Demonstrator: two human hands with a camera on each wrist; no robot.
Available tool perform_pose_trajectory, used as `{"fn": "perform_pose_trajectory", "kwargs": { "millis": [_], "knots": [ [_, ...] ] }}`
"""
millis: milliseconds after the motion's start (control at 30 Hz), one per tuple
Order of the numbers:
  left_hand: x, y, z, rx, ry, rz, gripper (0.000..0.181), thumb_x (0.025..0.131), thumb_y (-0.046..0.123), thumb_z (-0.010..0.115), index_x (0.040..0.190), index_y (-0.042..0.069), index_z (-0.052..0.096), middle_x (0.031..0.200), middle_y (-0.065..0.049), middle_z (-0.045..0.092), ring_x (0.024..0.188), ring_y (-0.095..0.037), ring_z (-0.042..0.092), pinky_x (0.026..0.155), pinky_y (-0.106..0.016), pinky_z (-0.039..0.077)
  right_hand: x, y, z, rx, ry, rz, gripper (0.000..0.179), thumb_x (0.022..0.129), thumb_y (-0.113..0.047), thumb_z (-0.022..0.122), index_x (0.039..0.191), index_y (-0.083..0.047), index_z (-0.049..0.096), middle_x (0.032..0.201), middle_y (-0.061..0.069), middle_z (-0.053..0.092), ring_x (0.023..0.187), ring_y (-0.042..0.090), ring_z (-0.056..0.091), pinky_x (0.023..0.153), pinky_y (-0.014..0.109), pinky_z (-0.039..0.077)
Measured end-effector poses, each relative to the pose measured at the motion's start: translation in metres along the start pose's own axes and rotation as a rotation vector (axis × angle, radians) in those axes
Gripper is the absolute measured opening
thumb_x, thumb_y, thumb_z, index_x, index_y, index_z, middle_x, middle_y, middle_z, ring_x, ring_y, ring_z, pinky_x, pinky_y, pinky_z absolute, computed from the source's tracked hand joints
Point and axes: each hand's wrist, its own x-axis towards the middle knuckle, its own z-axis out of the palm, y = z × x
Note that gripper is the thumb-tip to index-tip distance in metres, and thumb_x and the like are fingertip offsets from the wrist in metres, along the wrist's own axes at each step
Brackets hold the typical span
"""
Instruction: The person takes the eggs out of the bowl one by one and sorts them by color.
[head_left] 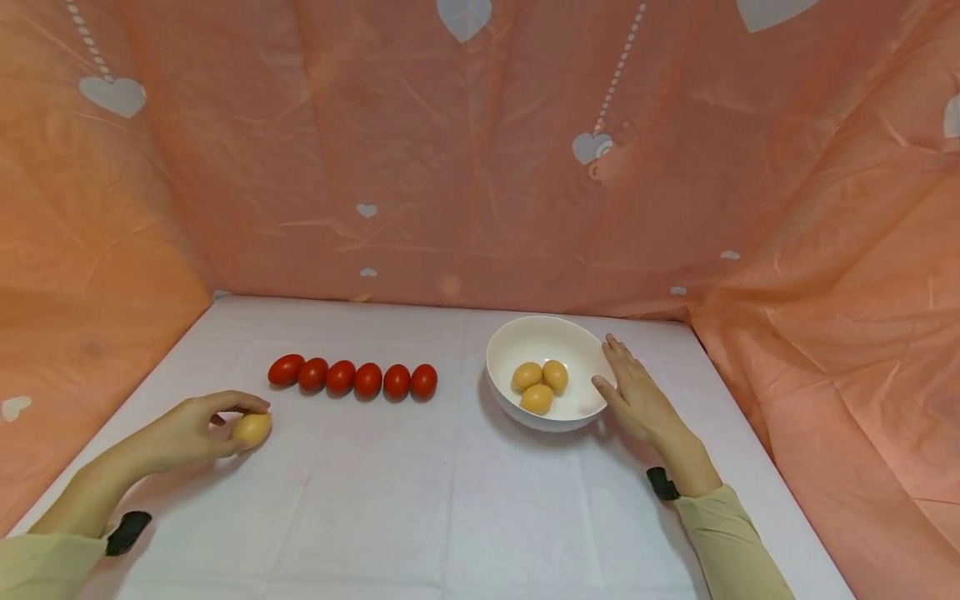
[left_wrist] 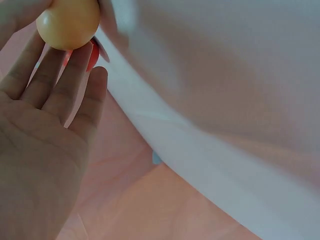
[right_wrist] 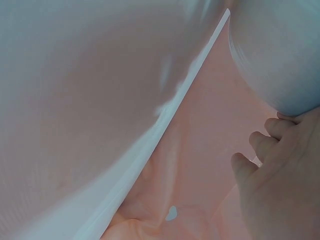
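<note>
Nearest the camera, a left sleeve (head_left: 45, 567) comes in at the lower corner, with a black wrist device (head_left: 129, 533) at its cuff. Beyond it the left hand (head_left: 187, 429) reaches rightward, pinching a yellow egg-shaped fruit (head_left: 251, 431) between thumb and fingertips; the fruit sits at the hand's right end, its long axis running roughly sideways, tipped up a little at the right. Whether it touches the white cloth (head_left: 390, 500) I cannot tell. Just beyond and to the right lies a row of six red fruits (head_left: 367, 381), most with their long axes pointing away from the viewer, the leftmost slanted. Farther right, well apart from the pinched fruit and slightly farther off, stands a white bowl (head_left: 551, 425) holding three yellow fruits (head_left: 537, 400); the red row lies sideways between the two. The right hand (head_left: 637, 404) is the nearer one to the bowl: its fingers, extended and gripping nothing, rest along the right-hand rim. A right sleeve (head_left: 731, 533) trails back toward the viewer.
</note>
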Motion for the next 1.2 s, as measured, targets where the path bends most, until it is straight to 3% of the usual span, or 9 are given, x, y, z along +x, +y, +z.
{"fn": "perform_pose_trajectory", "kwargs": {
  "millis": [133, 467, 767, 967, 1067, 1200],
  "knots": [
    [0.0, 0.002, 0.0, -0.003, -0.017, -0.029, 0.05, 0.078, 0.018, 0.091, 0.124, 0.017, 0.072, 0.125, -0.005, 0.071, 0.106, 0.003, 0.055, 0.081, -0.025, 0.053, 0.0, 0.0, 0.0, 0.002, -0.003, 0.003, 0.07, 0.111, -0.039, 0.044, 0.16, 0.007, 0.025, 0.171, 0.021, 0.016, 0.156, 0.045, 0.015, 0.124, 0.062, 0.015],
    [-0.001, 0.005, 0.0, -0.01, -0.015, -0.029, 0.051, 0.078, 0.018, 0.091, 0.125, 0.017, 0.071, 0.126, -0.005, 0.071, 0.108, 0.008, 0.052, 0.083, -0.025, 0.052, 0.0, 0.0, 0.001, 0.007, -0.003, 0.002, 0.069, 0.111, -0.038, 0.044, 0.16, 0.007, 0.025, 0.171, 0.022, 0.016, 0.157, 0.044, 0.013, 0.123, 0.064, 0.016],
    [0.0, 0.007, 0.0, -0.002, -0.038, -0.072, 0.052, 0.078, 0.018, 0.091, 0.127, 0.016, 0.071, 0.129, -0.006, 0.07, 0.11, 0.003, 0.054, 0.084, -0.027, 0.052, 0.001, -0.001, 0.0, 0.003, 0.001, -0.002, 0.069, 0.111, -0.037, 0.044, 0.16, 0.008, 0.026, 0.171, 0.022, 0.017, 0.156, 0.046, 0.015, 0.123, 0.064, 0.016],
    [-0.001, 0.007, 0.0, -0.003, -0.027, -0.062, 0.054, 0.078, 0.019, 0.092, 0.127, 0.015, 0.071, 0.128, -0.006, 0.071, 0.111, -0.001, 0.055, 0.085, -0.026, 0.051, 0.0, -0.001, -0.001, 0.006, -0.005, 0.008, 0.069, 0.111, -0.038, 0.044, 0.161, 0.007, 0.025, 0.171, 0.021, 0.016, 0.157, 0.044, 0.015, 0.124, 0.062, 0.015],
    [-0.001, 0.009, 0.0, 0.004, -0.026, -0.075, 0.055, 0.078, 0.02, 0.092, 0.128, 0.015, 0.07, 0.129, -0.006, 0.07, 0.115, -0.01, 0.057, 0.088, -0.03, 0.051, 0.0, -0.001, 0.0, 0.003, -0.006, 0.011, 0.07, 0.111, -0.039, 0.043, 0.161, 0.007, 0.025, 0.171, 0.021, 0.016, 0.157, 0.044, 0.014, 0.124, 0.062, 0.015],
    [0.001, 0.013, -0.002, -0.016, -0.018, -0.076, 0.056, 0.079, 0.018, 0.091, 0.131, 0.013, 0.068, 0.132, -0.011, 0.068, 0.121, -0.034, 0.058, 0.096, -0.052, 0.05, 0.0, 0.0, 0.0, 0.002, -0.009, 0.015, 0.07, 0.111, -0.039, 0.044, 0.161, 0.006, 0.025, 0.171, 0.021, 0.016, 0.158, 0.043, 0.013, 0.124, 0.062, 0.014]
  ]
}}
